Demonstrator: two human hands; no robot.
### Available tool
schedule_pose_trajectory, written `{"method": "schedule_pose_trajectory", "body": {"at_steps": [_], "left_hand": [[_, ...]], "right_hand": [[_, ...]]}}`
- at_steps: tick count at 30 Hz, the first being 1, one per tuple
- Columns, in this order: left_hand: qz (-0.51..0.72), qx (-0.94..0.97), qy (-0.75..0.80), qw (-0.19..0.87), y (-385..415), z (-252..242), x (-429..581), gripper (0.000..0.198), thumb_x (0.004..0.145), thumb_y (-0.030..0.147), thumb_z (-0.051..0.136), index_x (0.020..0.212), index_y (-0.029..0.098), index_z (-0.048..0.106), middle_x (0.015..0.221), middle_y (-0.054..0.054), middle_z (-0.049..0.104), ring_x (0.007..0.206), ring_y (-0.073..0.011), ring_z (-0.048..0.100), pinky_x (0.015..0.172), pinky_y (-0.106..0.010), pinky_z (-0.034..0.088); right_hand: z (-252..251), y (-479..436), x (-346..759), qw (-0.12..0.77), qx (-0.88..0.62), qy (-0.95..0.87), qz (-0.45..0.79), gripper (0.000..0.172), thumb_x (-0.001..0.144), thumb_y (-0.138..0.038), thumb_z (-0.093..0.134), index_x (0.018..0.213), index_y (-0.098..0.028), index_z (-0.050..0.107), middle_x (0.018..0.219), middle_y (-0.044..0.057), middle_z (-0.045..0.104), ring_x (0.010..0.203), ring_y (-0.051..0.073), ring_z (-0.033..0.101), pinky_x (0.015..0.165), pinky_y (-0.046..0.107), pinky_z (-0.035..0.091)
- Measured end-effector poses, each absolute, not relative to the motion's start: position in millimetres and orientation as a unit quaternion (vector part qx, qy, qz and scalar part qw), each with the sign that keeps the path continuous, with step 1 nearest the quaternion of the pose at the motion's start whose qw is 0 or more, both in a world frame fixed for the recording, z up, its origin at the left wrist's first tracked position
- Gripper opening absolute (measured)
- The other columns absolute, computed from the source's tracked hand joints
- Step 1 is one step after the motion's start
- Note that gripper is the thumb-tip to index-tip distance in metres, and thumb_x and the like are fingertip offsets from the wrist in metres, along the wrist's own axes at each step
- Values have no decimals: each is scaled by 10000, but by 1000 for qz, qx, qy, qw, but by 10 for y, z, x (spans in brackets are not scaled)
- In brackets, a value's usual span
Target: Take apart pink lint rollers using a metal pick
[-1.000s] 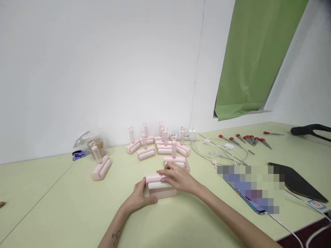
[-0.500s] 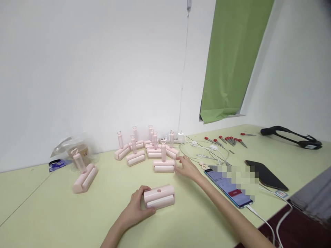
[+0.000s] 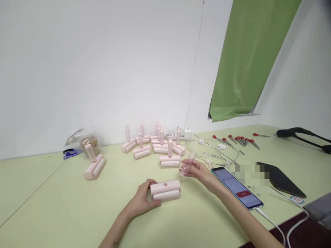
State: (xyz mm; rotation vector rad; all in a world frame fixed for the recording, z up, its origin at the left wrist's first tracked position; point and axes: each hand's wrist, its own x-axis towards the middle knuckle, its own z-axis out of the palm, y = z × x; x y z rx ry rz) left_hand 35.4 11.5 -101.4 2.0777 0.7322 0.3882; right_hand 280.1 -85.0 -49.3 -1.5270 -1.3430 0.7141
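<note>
My left hand point(image 3: 144, 199) is closed around the left end of a pink and white hair-remover roller head point(image 3: 165, 191), which has a small hole on top and lies on the table. In my right hand point(image 3: 203, 175) a clear pink tube-shaped handle point(image 3: 188, 163) is pinched, tilted, above the table. Just left of that hand stands a roller point(image 3: 170, 162) with an upright handle that shows no loop on top. Behind it are several more pink rollers point(image 3: 141, 151) with upright handles and loops. Another roller point(image 3: 95, 167) stands apart at the left.
To the right lie a phone point(image 3: 236, 187) on a white cable, a dark tablet-like slab point(image 3: 280, 179), several red-ended tools point(image 3: 240, 139) and a black headband-like frame point(image 3: 302, 131). White cables point(image 3: 219, 151) and a small pink loop piece point(image 3: 210, 164) lie behind my right hand. A plastic bag point(image 3: 89, 141) sits at the back left.
My right hand has lifted a clear pink handle away from the roller beside it. My left hand still holds the roller head. The view has shifted, so things appear farther right.
</note>
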Motion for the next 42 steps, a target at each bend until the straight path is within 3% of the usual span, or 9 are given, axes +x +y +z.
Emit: {"method": "schedule_pose_trajectory", "body": {"at_steps": [11, 18, 22, 26, 30, 34, 37, 39, 42], "left_hand": [[163, 833, 293, 439, 91, -990, 340, 534, 611, 331, 644, 1084, 242, 413, 1094, -33, 466, 1037, -224, 398, 878, -313, 344], [171, 826, 320, 432, 30, -949, 355, 474, 593, 349, 641, 1003, 211, 448, 1030, -37, 506, 977, -222, 444, 808, -286, 378], [164, 830, 314, 431, 30, -949, 347, 487, 593, 348, 639, 1014, 204, 441, 1033, -35, 516, 965, -215, 458, 810, -285, 377], [135, 828, 313, 444, 84, -995, 291, 590, 606, 366, 635, 1111, 210, 371, 1101, -55, 488, 1004, -224, 455, 850, -319, 370], [193, 809, 299, 467, 162, -867, 314, 923, 524, 367, 703, 1251, 223, 152, 1286, -125, 320, 1195, -259, 302, 956, -362, 290], [330, 778, 231, 483, 106, -494, 580, 834, 583, 408, 670, 1235, 225, 183, 1305, -129, 328, 1233, -247, 263, 1010, -393, 201], [345, 743, 199, 538, -20, -326, 863, 725, 580, 345, 703, 1179, 231, 311, 1135, -79, 514, 1113, -209, 420, 944, -340, 298], [350, 701, 187, 593, -79, -342, 1025, 485, 622, 377, 667, 1018, 190, 458, 780, -13, 602, 797, -155, 563, 756, -279, 413], [354, 662, 196, 631, -89, -477, 1173, 337, 680, 497, 554, 703, 168, 483, 392, 100, 363, 337, -58, 353, 405, -198, 329]], "right_hand": [[-209, -699, 2258, 351, -559, -687, 305, 61, 689, -195, 568, 733, -173, 533, 717, 1, 633, 714, 156, 610, 612, 235, 467], [-67, -552, 2240, 241, -583, -732, 258, 94, 579, -148, 598, 661, -173, 560, 610, -26, 561, 546, 118, 516, 412, 180, 312], [-83, -535, 2255, 208, -567, -745, 283, 160, 614, -217, 625, 766, -170, 604, 711, -5, 616, 645, 144, 573, 481, 190, 397], [-85, -713, 2559, 202, -601, -732, 249, 501, 647, -275, 643, 1129, -240, 516, 1027, 2, 606, 862, 152, 578, 669, 204, 451], [-57, -860, 3226, 218, -738, -625, 131, 226, 824, -234, 434, 946, -163, 610, 954, 69, 621, 867, 178, 560, 766, 288, 414], [-151, -843, 3708, 218, -827, -515, 58, 196, 831, -270, 490, 920, -119, 578, 975, 94, 576, 907, 205, 522, 803, 387, 385], [-296, -797, 3784, 233, -840, -487, 56, 256, 839, -348, 498, 971, -134, 542, 1002, 56, 546, 890, 178, 523, 791, 380, 403], [-370, -776, 3766, 252, -836, -483, 64, 256, 836, -357, 497, 945, -129, 543, 970, 56, 551, 862, 173, 528, 774, 370, 407], [-388, -755, 3678, 298, -803, -508, 95, 273, 827, -388, 478, 881, -126, 536, 881, 80, 585, 787, 180, 548, 722, 361, 420]]}}
